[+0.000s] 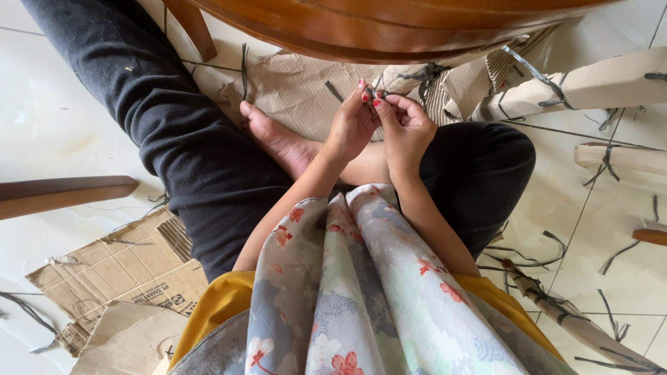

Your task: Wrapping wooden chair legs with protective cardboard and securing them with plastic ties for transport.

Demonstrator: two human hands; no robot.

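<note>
Nearest the camera hangs a grey floral scarf [361,298] over a mustard top. To the left on the white tiled floor [48,125] lies a torn piece of brown cardboard [118,267] with a small dark printed label near its lower right edge. Cut black straps [528,260] are scattered over the tiles to the right.

Above the crossed legs in dark trousers, the left hand [351,128] and right hand [406,128] are brought together, fingertips of both pinching a thin black strap [379,92] between them. Just beyond lies a flattened sheet of cardboard [292,90] under the edge of a round wooden table [389,24]. At the far right, cardboard-wrapped pieces [604,83] are bound with black straps.
</note>
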